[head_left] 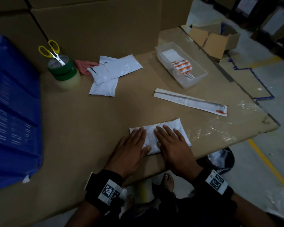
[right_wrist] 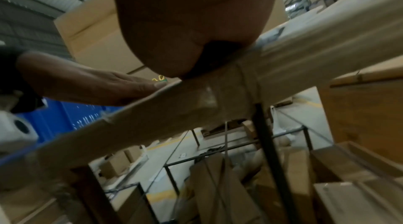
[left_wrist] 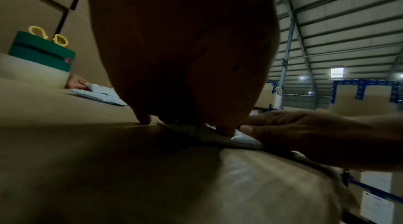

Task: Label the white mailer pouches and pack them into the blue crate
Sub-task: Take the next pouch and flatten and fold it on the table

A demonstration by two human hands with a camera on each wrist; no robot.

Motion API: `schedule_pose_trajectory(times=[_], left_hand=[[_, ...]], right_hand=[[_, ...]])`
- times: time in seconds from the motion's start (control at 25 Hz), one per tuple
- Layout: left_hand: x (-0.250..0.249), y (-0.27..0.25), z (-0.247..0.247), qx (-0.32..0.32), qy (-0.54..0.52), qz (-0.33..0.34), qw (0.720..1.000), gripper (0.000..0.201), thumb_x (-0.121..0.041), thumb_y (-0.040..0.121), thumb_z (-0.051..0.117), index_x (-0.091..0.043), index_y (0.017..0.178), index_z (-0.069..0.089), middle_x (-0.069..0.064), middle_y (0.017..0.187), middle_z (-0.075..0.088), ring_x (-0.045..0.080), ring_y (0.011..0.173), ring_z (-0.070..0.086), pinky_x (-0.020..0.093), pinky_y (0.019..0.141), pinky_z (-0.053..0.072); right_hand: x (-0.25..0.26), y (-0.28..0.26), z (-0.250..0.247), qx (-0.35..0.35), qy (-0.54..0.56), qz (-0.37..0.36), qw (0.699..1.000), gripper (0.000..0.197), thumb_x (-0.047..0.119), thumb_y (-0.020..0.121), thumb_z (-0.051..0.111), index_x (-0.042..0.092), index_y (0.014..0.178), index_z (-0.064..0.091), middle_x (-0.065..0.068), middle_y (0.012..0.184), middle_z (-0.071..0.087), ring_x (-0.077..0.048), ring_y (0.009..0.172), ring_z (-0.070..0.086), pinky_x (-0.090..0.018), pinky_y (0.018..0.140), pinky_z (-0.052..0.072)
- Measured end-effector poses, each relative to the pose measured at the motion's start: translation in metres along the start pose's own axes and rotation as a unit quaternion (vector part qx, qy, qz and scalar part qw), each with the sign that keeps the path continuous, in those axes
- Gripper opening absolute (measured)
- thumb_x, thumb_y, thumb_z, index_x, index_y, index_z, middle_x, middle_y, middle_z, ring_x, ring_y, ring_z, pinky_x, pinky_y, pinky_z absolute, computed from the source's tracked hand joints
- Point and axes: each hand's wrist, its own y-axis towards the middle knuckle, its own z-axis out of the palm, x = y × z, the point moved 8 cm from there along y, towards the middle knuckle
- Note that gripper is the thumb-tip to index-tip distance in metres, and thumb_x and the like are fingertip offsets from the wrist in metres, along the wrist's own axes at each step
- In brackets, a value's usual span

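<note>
Both hands lie flat, fingers straight, pressing one white mailer pouch (head_left: 162, 133) onto the near edge of the desk (head_left: 88, 122). The left hand (head_left: 129, 149) covers its left end, the right hand (head_left: 172, 146) its right half; neither grip is closed on anything. Further pouches (head_left: 115, 69) lie well beyond. The blue crate (head_left: 11, 112) stands far left.

No legible text anywhere; just blocky black-and-white marker codes on the wristbands (head_left: 217, 181) behind both sets of fingers, label print too blurred
</note>
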Motion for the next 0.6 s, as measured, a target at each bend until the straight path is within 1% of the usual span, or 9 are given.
schedule_pose_trajectory(times=[0.12,0.24,0.4,0.52,0.6], left_hand=[[0.0038,0.0037,0.0054,0.011,-0.009,-0.006,1.0,0.067,-0.056,0.106,0.017,-0.029,0.161,-0.011,-0.016,0.167,-0.015,0.0,0.152,-0.014,0.031,0.122,0.0],[0.0039,0.0031,0.0069,0.008,-0.015,-0.004,1.0,0.068,-0.058,0.105,0.016,-0.03,0.16,-0.014,-0.017,0.166,-0.018,-0.003,0.149,-0.019,0.029,0.121,-0.004],[0.0057,0.0034,0.0116,0.013,-0.002,-0.001,1.0,0.069,-0.062,0.099,0.005,-0.034,0.154,-0.024,-0.019,0.162,-0.026,-0.004,0.148,-0.024,0.026,0.119,-0.009],[0.0063,0.0039,0.0093,0.017,-0.003,-0.005,1.0,0.07,-0.062,0.099,0.006,-0.033,0.157,-0.021,-0.02,0.162,-0.026,-0.004,0.147,-0.024,0.025,0.118,-0.009],[0.0058,0.0044,0.0086,0.021,-0.014,-0.003,1.0,0.07,-0.062,0.099,0.006,-0.032,0.158,-0.019,-0.019,0.162,-0.025,-0.004,0.148,-0.022,0.026,0.119,-0.008]], right_hand=[[-0.0054,-0.0015,0.0031,0.014,-0.007,0.01,1.0,0.052,0.028,0.11,0.031,0.007,0.156,0.04,-0.009,0.166,0.032,-0.025,0.156,0.023,-0.047,0.125,0.021],[-0.0066,-0.0035,0.0048,0.025,0.009,0.019,0.999,0.053,0.031,0.111,0.027,0.01,0.16,0.034,-0.006,0.169,0.025,-0.022,0.158,0.015,-0.046,0.127,0.019],[-0.0082,-0.0051,0.0027,0.035,0.013,0.019,0.999,0.053,0.03,0.112,0.027,0.01,0.161,0.031,-0.007,0.169,0.023,-0.022,0.159,0.013,-0.047,0.127,0.02],[-0.0079,-0.0041,0.0012,0.044,0.017,0.016,0.999,0.054,0.031,0.112,0.026,0.01,0.161,0.029,-0.007,0.169,0.023,-0.023,0.159,0.013,-0.046,0.127,0.018],[-0.0099,-0.003,0.0053,0.06,0.026,0.015,0.998,0.055,0.034,0.111,0.026,0.012,0.162,0.027,-0.006,0.17,0.021,-0.022,0.159,0.012,-0.043,0.128,0.015]])
